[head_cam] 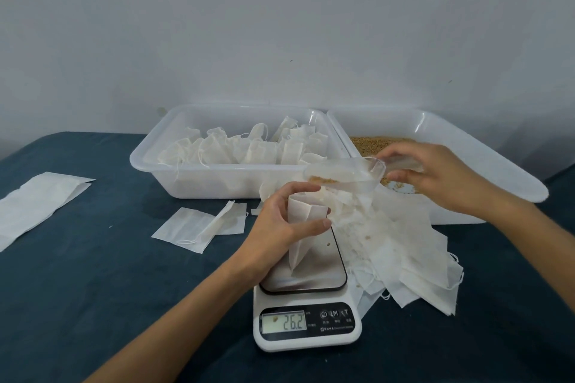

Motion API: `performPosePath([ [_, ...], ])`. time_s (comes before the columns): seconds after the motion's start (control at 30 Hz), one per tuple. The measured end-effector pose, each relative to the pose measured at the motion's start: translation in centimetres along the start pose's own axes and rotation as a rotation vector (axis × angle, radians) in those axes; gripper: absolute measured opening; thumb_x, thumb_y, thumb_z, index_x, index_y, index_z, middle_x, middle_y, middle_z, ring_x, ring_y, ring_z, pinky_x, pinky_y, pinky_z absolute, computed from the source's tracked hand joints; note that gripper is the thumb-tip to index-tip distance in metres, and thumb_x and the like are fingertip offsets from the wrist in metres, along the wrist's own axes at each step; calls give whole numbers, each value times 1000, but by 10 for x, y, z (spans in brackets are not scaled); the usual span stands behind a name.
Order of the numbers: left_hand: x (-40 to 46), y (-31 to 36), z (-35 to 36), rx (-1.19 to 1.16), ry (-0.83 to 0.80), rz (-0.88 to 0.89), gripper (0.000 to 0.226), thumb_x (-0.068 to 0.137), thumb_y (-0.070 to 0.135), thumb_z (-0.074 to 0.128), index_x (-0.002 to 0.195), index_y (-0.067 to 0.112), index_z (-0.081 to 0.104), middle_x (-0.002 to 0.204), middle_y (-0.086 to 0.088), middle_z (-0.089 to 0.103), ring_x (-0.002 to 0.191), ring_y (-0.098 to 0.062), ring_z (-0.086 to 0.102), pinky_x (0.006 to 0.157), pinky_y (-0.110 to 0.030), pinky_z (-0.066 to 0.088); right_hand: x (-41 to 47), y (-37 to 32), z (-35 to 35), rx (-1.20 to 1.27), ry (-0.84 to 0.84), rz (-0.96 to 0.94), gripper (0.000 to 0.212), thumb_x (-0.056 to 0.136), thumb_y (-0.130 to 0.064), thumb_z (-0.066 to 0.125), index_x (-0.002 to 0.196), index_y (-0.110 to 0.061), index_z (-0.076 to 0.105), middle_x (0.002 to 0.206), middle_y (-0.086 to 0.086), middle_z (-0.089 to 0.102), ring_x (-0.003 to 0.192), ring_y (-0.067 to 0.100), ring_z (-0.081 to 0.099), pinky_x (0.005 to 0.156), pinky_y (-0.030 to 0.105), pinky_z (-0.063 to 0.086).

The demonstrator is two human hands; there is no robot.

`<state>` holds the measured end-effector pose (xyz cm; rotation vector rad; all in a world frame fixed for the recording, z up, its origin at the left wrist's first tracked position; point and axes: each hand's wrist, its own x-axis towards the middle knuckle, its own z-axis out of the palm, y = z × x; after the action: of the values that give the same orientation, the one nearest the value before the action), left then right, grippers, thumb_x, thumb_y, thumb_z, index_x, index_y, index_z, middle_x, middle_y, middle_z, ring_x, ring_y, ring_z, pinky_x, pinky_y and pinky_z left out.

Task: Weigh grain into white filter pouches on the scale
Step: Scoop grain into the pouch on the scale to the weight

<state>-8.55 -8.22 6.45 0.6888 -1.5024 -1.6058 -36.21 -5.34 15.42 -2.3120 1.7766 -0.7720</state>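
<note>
Head view: a person's left hand (284, 221) pinches a white filter pouch (303, 227) upright on the scale (308, 317), mouth up, display reading 26.2. The right hand (435, 176) grips a clear scoop (345, 172) by its handle; its grain-bearing lip hangs just above the pouch mouth, at one o'clock from it.

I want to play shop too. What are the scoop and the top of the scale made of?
The scoop looks like clear plastic: you can see grain through it. The scale's top plate looks like shiny brushed metal, because it reflects light, though it might be coated.
</note>
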Motion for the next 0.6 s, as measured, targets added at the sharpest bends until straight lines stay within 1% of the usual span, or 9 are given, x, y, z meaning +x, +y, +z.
performPosePath([
  [0.07, 0, -2, -1, 45, 3, 1, 51, 84, 10, 86, 128, 27, 66, 112, -8, 79, 107, -25, 74, 87, -24, 56, 2, 15, 0, 81, 8, 72, 22, 94, -9, 68, 110, -24, 68, 110, -22, 68, 104, -18, 57, 82, 1, 40],
  [0.13, 1, -4, -3, 64, 0, 3, 47, 89, 6, 81, 129, 25, 66, 112, -6, 79, 109, -23, 74, 87, -24, 56, 5, 36, 0, 84, 50, 190, 20, 96, -12, 67, 115, -19, 67, 116, -14, 68, 107, -9, 59, 82, 5, 42],
  [0.2, 2, -5, -3, 76, 4, 6, 43, 92, 6, 78, 128, 25, 67, 112, -5, 79, 109, -21, 75, 87, -24, 57, 8, 59, 1, 21, 100, 350, 27, 96, -16, 67, 123, -14, 64, 119, -6, 65, 109, 8, 58, 87, 20, 41],
  [0.27, 3, -5, -3, 84, 15, 15, 42, 92, 6, 77, 127, 26, 68, 111, -5, 79, 108, -20, 75, 86, -23, 57, 10, 80, 1, -82, 101, 523, 31, 97, -18, 65, 127, -8, 60, 121, 3, 64, 111, 21, 58, 88, 30, 41],
  [0.33, 3, -6, -3, 93, 22, 18, 41, 92, 7, 77, 127, 26, 68, 111, -5, 79, 108, -18, 75, 85, -25, 58, 13, 95, 2, -186, 27, 662, 28, 98, -19, 65, 121, -4, 63, 123, 11, 66, 110, 28, 61, 89, 35, 46],
  [0.4, 3, -7, -2, 93, 31, 13, 37, 93, 9, 76, 126, 25, 69, 111, -5, 80, 109, -17, 75, 84, -25, 58, 17, 103, 2, -270, -72, 732, 28, 96, -22, 68, 115, -1, 69, 120, 13, 68, 108, 31, 63, 91, 39, 50],
  [0.5, 4, -8, -2, 104, 37, 22, 26, 97, 14, 72, 122, 21, 71, 108, -5, 80, 106, -17, 75, 80, -23, 57, 25, 104, 3, -358, -172, 760, 32, 94, -25, 70, 118, -4, 67, 120, 14, 68, 107, 30, 62, 93, 39, 51],
  [0.57, 6, -10, -2, 140, 37, 45, 17, 103, 15, 64, 116, 19, 74, 106, -5, 81, 105, -19, 75, 81, -25, 57, 30, 104, 7, -401, -246, 767, 35, 94, -24, 70, 122, -4, 66, 121, 14, 67, 106, 29, 62, 91, 36, 51],
  [0.6, 7, -11, -2, 161, 37, 57, 17, 105, 15, 60, 113, 18, 75, 105, -5, 81, 104, -21, 74, 83, -26, 57, 32, 104, 10, -414, -280, 771, 38, 94, -21, 69, 127, -3, 64, 123, 14, 66, 104, 28, 61, 89, 35, 50],
])
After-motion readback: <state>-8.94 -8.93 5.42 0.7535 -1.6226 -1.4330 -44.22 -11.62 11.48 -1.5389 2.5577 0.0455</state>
